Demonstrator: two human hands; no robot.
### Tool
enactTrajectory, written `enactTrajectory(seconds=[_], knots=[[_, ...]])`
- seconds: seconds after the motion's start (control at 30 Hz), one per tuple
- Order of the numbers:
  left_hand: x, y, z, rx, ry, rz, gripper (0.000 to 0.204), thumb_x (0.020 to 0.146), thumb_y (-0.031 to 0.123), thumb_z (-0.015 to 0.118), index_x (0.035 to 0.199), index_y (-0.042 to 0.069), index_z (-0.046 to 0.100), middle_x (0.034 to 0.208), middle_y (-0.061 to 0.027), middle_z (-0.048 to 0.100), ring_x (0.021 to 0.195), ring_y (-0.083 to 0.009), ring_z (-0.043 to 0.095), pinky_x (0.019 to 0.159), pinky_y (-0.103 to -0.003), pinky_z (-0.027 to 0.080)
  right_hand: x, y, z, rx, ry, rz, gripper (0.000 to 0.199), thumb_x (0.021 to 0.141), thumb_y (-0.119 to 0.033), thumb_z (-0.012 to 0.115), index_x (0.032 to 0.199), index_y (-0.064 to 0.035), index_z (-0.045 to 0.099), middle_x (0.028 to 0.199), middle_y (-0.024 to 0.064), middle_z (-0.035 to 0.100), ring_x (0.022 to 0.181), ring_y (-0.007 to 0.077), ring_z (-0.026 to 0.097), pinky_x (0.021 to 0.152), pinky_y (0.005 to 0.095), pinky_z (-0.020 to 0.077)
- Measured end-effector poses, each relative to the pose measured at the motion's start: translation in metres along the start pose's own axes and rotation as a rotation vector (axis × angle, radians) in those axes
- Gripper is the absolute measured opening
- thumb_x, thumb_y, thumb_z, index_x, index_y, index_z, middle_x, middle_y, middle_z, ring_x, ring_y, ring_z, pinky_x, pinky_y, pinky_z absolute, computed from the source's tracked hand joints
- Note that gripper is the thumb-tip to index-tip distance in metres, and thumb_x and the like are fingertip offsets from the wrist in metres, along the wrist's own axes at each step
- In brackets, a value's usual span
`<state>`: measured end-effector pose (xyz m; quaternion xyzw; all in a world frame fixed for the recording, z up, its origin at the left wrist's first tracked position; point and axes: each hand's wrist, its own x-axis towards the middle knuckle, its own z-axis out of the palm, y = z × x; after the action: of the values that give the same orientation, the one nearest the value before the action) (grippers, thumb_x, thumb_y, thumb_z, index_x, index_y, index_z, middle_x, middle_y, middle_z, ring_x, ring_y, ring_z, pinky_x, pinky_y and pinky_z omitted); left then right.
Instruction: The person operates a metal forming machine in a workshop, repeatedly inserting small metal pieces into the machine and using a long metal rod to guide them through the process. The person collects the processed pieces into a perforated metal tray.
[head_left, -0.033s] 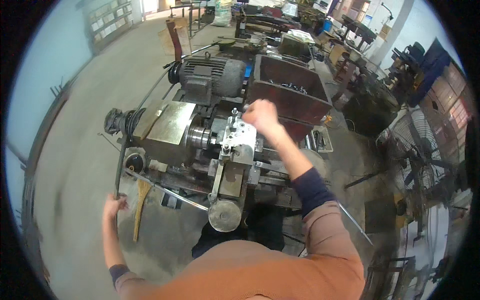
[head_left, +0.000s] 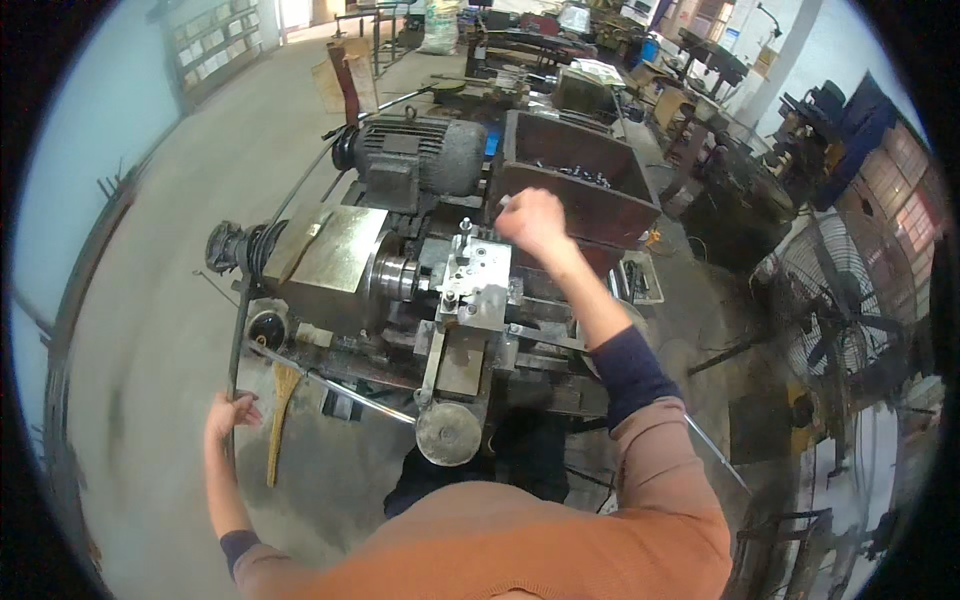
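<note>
My left hand (head_left: 233, 412) is closed around the lower end of a long dark rod (head_left: 240, 335), which slants up past the left side of a small lathe. My right hand (head_left: 535, 220) is a closed fist above the right rear corner of the steel tool block (head_left: 480, 275), apart from it. Something small and pale shows at its fingertips, too little to name. Left of the block sits the round steel spindle chuck (head_left: 397, 278), joined to the headstock with a flat metal cover (head_left: 335, 245). A round metal disc (head_left: 448, 434) ends the arm nearest my body.
Behind the lathe stand a grey electric motor (head_left: 425, 155) and a rusty red metal bin (head_left: 580, 215) with small metal parts inside. A bright metal bar (head_left: 345, 388) crosses in front. A straw broom (head_left: 280, 420) leans near my left hand. A large fan (head_left: 835, 300) stands at right.
My right hand has moved slightly right and up, off the tool block's rear corner. My left hand stays on the rod.
</note>
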<state>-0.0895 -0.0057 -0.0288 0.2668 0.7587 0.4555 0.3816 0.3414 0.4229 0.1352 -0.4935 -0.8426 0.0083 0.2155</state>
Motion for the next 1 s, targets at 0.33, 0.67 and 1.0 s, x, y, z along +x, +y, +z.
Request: enactTrajectory(seconds=[0.33, 0.67, 1.0], knots=[[0.003, 0.024, 0.016, 0.01, 0.043, 0.076, 0.032, 0.08, 0.016, 0.062, 0.102, -0.006, 0.054, 0.072, -0.0108, 0.059, 0.062, -0.0202, 0.061, 0.06, -0.032, 0.053, -0.054, 0.091, -0.053, 0.32, 0.213, -0.108, 0.042, 0.058, -0.015, 0.059, 0.099, -0.0062, 0.066, 0.128, 0.0181, 0.048, 0.102, 0.0277, 0.056, 0.084, 0.0337, 0.0459], [0.021, -0.025, -0.043, -0.034, -0.271, -0.054, 0.059, 0.083, 0.035, 0.061, 0.126, -0.001, 0.044, 0.089, -0.0112, 0.06, 0.079, -0.0202, 0.06, 0.075, -0.032, 0.049, -0.431, 0.264, -0.06, 0.25, 0.133, 0.721, 0.038, 0.064, -0.016, 0.058, 0.099, -0.0039, 0.065, 0.101, 0.0141, 0.064, 0.089, 0.0258, 0.063, 0.078, 0.0314, 0.0474], [0.03, 0.005, 0.004, -0.06, -0.146, -0.221, 0.053, 0.084, 0.034, 0.06, 0.126, 0.005, 0.045, 0.097, -0.0108, 0.058, 0.086, -0.0212, 0.056, 0.084, -0.034, 0.046, -0.642, 0.254, 0.031, -0.185, -0.972, 1.168, 0.038, 0.069, -0.028, 0.06, 0.1, -0.005, 0.065, 0.108, 0.0148, 0.061, 0.104, 0.0263, 0.058, 0.088, 0.0346, 0.0462]])
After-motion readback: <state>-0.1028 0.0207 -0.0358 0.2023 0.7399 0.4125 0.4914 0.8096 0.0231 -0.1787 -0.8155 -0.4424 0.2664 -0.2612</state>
